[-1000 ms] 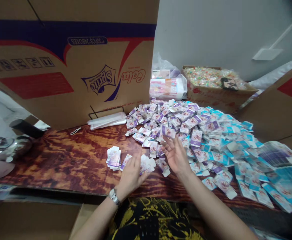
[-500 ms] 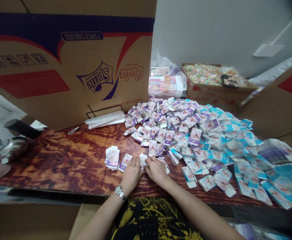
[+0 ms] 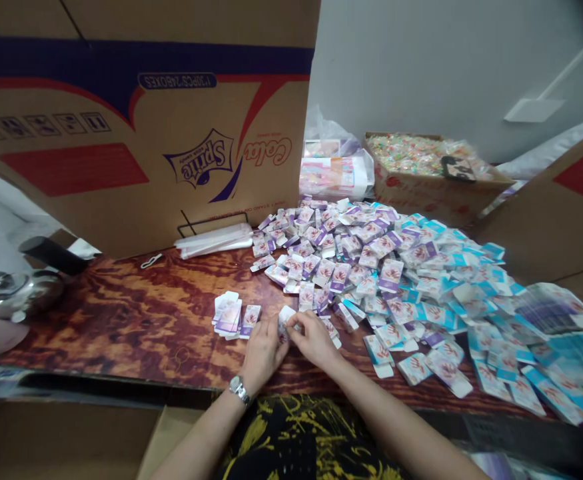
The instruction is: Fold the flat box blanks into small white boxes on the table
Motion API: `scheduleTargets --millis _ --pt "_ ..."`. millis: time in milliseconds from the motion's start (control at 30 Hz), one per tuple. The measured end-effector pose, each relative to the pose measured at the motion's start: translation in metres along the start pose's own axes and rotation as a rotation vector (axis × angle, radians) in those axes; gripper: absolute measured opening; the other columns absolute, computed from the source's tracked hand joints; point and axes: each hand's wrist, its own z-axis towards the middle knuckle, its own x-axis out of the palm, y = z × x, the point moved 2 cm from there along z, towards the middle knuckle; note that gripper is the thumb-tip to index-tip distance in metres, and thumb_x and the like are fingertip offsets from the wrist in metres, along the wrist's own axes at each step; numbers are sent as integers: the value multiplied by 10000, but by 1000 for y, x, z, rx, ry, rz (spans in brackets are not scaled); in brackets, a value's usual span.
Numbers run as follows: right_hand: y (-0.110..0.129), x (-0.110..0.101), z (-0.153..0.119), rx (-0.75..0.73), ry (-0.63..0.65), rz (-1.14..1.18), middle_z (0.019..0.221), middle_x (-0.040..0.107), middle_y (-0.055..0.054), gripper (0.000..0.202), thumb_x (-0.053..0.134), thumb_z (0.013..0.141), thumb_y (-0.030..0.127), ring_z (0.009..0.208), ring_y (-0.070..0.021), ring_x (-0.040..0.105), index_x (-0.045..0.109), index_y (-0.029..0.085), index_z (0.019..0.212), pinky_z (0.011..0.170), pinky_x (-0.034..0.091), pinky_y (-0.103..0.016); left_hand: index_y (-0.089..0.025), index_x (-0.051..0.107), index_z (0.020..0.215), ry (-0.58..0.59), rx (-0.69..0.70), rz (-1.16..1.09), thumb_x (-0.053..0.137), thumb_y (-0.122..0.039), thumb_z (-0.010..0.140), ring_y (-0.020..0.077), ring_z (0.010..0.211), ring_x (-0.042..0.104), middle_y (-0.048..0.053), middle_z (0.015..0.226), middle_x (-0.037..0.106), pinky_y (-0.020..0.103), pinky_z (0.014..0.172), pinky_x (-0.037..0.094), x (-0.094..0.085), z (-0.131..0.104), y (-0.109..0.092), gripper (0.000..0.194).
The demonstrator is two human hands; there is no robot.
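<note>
Between my two hands stands a small white and purple carton (image 3: 284, 320) with a raised flap. My left hand (image 3: 264, 347) grips its left side. My right hand (image 3: 314, 339) pinches at its upper right with thumb and forefinger. Just left of my left fingers lies another small purple-and-white carton (image 3: 251, 319). Beside that is a little stack of flat cartons (image 3: 228, 316). A large heap of purple and blue small cartons (image 3: 366, 253) spreads from behind my right hand to the right. What the carton contains is hidden.
A big cardboard box (image 3: 136, 147) stands at the back left. Behind the heap sits an open box of wrapped sweets (image 3: 421, 180). Clear plastic sleeves (image 3: 216, 241) and a metal kettle (image 3: 26, 297) are on the wooden table (image 3: 121, 333). Another cardboard box (image 3: 566, 220) borders the right.
The carton between my hands has tipped more upright, and my right fingers have drawn into a pinch at its top. The whole view has shifted slightly.
</note>
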Motion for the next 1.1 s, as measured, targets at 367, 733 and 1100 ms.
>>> scheduleTargets --millis 367,733,1100 --pt "17 -37 -23 -374 -53 300 1154 525 -91 211 488 897 277 1074 -197 522 638 214 1031 917 427 -325 -207 374 1245 -95 -72 -274 551 -202 808 156 840 645 63 1064 621 254 728 516 -38 10 -26 471" --pt "28 -45 -8 -39 -13 505 844 653 -34 175 570 823 310 799 -169 602 657 186 912 725 483 -275 -130 266 1323 -115 29 -108 492 -251 857 198 794 659 105 933 650 286 680 535 -39 8 -32 531" --pt "28 -37 -9 -112 -33 561 1036 654 -51 257 530 854 317 978 -195 604 596 221 1084 864 477 -343 -132 183 1374 -15 -112 -178 513 -291 851 243 947 641 160 1129 602 352 770 533 -42 16 -30 638"
